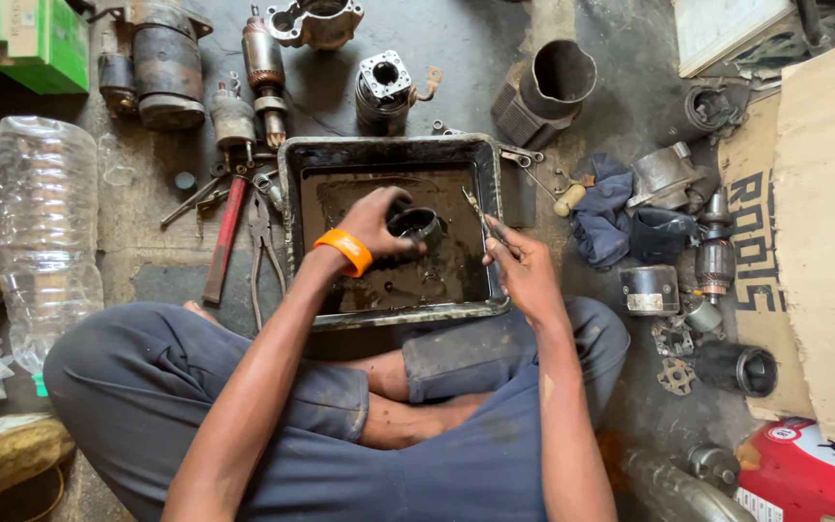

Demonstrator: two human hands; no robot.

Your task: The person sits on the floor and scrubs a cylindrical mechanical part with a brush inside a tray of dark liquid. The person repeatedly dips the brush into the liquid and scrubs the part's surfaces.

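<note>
The dark ring-shaped part [417, 227] is over the middle of the black metal tray [294, 193], just above the dark oily liquid that covers the tray bottom. The left hand [376, 224] holds it closed, with the fingers wrapped over the top and left side of the ring, so the opening of the ring faces up and a little toward the right hand. An orange wristband [344, 249] sits on the left wrist, near the front left part of the tray.

The right hand [519, 266] is at the right edge of the tray, near its front right corner. It is closed in a narrow pinch on a thin metal tool [476, 210]. The long axis of this tool runs from the hand up and to the left, and its free tip is over the right part of the tray, near the ring but apart from it. So the ring lies to the left of the tool tip, and the left hand is the nearer one, because it already touches the ring.

Outside the tray, on its left side, lie pliers [265, 242] and a red-handled tool [224, 237]. Behind the tray stand several motor housings [384, 92]. On the right of the tray there is a dark blue rag [603, 213], and more small metal parts [651, 290] lie beyond it.
</note>
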